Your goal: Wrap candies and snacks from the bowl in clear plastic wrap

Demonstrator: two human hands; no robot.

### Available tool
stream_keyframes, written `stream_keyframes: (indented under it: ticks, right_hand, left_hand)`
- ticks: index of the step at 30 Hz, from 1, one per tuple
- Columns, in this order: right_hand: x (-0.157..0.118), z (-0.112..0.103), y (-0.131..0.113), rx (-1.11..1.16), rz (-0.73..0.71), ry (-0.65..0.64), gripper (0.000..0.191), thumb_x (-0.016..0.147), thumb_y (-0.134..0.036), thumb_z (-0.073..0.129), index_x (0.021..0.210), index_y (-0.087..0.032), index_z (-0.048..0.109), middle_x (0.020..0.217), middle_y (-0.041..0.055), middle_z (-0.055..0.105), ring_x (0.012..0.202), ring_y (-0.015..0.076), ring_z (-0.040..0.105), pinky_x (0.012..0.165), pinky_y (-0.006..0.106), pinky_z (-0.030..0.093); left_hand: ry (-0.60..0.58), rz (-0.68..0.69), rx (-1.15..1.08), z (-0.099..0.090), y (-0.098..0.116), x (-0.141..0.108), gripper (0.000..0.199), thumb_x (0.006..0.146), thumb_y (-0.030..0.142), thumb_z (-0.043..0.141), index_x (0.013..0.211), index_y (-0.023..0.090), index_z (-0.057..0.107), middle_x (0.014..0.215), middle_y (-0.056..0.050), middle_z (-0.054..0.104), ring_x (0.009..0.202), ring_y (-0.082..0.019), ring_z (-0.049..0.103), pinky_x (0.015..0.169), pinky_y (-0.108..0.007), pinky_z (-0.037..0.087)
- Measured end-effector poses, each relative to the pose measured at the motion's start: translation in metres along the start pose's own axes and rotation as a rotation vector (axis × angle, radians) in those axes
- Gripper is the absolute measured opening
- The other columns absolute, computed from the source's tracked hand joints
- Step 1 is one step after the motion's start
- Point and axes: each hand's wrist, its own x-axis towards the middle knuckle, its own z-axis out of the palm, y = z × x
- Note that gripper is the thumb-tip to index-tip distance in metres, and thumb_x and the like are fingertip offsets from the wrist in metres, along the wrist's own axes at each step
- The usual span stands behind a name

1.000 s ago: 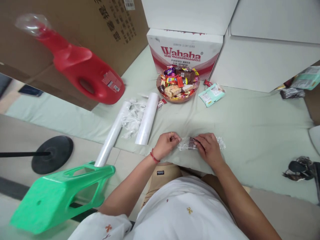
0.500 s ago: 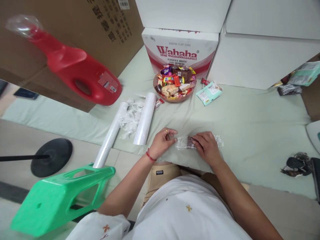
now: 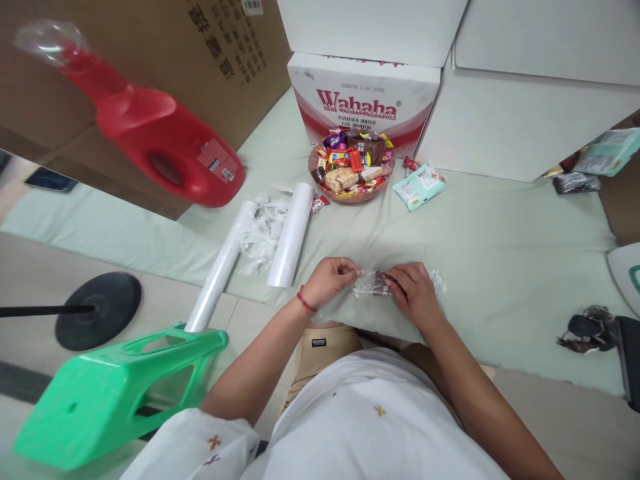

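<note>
A small brown snack packet (image 3: 381,284) lies on the green cloth near its front edge, inside clear plastic film (image 3: 365,285) that spreads past both its ends. My right hand (image 3: 416,292) covers the packet's right part, its fingers closed on it against the cloth. At the film's left end, my left hand (image 3: 328,281) pinches the edge between thumb and forefinger. Two white rolls of film (image 3: 292,237) lie to the left, with crumpled clear plastic (image 3: 262,233) between them. Beyond my hands stands a bowl (image 3: 351,197) heaped with wrapped sweets and snacks.
A teal snack packet (image 3: 419,187) lies right of the bowl, before the Wahaha carton (image 3: 360,100). A red jug (image 3: 170,147) is at the left by a brown carton (image 3: 210,100). A green stool (image 3: 100,393) stands lower left; keys (image 3: 587,329) lie at the right.
My left hand has moved slightly right and its fingers have closed on the film's left edge. My right hand stays on the packet.
</note>
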Motion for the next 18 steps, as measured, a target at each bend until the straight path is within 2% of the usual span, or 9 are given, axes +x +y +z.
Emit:
stream_keyframes:
  ticks: [4, 7, 10, 12, 15, 18]
  right_hand:
    - [0.0, 0.0, 0.001, 0.006, 0.005, 0.0, 0.02, 0.101, -0.025, 0.061, 0.119, -0.023, 0.071, 0.109, 0.0097, 0.072, 0.1, 0.0252, 0.058, 0.086, 0.044, 0.052]
    - [0.0, 0.0, 0.001, 0.01, -0.001, 0.002, 0.021, 0.101, -0.025, 0.061, 0.119, -0.022, 0.071, 0.11, 0.01, 0.072, 0.1, 0.0251, 0.057, 0.086, 0.044, 0.052]
    - [0.0, 0.0, 0.0, 0.013, -0.002, 0.001, 0.02, 0.101, -0.024, 0.061, 0.119, -0.022, 0.071, 0.11, 0.01, 0.072, 0.1, 0.0248, 0.057, 0.086, 0.044, 0.052]
    - [0.0, 0.0, 0.0, 0.014, -0.01, 0.002, 0.02, 0.101, -0.024, 0.061, 0.119, -0.021, 0.07, 0.109, 0.01, 0.072, 0.099, 0.0246, 0.057, 0.086, 0.044, 0.052]
    - [0.001, 0.0, 0.001, 0.017, -0.017, 0.003, 0.021, 0.1, -0.023, 0.062, 0.119, -0.021, 0.07, 0.108, 0.0101, 0.072, 0.099, 0.0245, 0.057, 0.086, 0.044, 0.052]
    - [0.001, -0.001, 0.001, 0.02, -0.006, 0.003, 0.021, 0.1, -0.024, 0.062, 0.119, -0.022, 0.071, 0.109, 0.0097, 0.072, 0.099, 0.0248, 0.057, 0.086, 0.044, 0.052]
  left_hand:
    - [0.053, -0.063, -0.103, -0.005, -0.006, 0.004, 0.025, 0.069, 0.039, 0.072, 0.076, 0.015, 0.07, 0.064, 0.002, 0.061, 0.058, -0.01, 0.047, 0.057, -0.023, 0.034]
    - [0.101, -0.031, -0.096, -0.007, -0.008, 0.002, 0.022, 0.071, 0.035, 0.07, 0.08, 0.015, 0.07, 0.068, 0.002, 0.06, 0.06, -0.01, 0.047, 0.059, -0.023, 0.036]
    - [0.212, 0.092, 0.075, -0.004, -0.005, -0.006, 0.015, 0.071, 0.025, 0.068, 0.083, 0.016, 0.072, 0.073, 0.001, 0.059, 0.066, -0.011, 0.05, 0.065, -0.024, 0.039]
    - [0.25, 0.126, 0.227, 0.0, -0.003, -0.012, 0.013, 0.072, 0.022, 0.068, 0.082, 0.017, 0.076, 0.071, 0.002, 0.057, 0.066, -0.012, 0.05, 0.065, -0.024, 0.038]
    - [0.239, 0.062, 0.39, 0.009, 0.0, -0.015, 0.008, 0.076, 0.025, 0.073, 0.079, 0.018, 0.077, 0.067, 0.001, 0.057, 0.063, -0.013, 0.05, 0.063, -0.026, 0.035]
    - [0.271, -0.005, 0.526, 0.018, 0.001, -0.014, 0.013, 0.079, 0.03, 0.074, 0.071, 0.019, 0.074, 0.068, -0.001, 0.063, 0.064, -0.015, 0.052, 0.061, -0.028, 0.032]
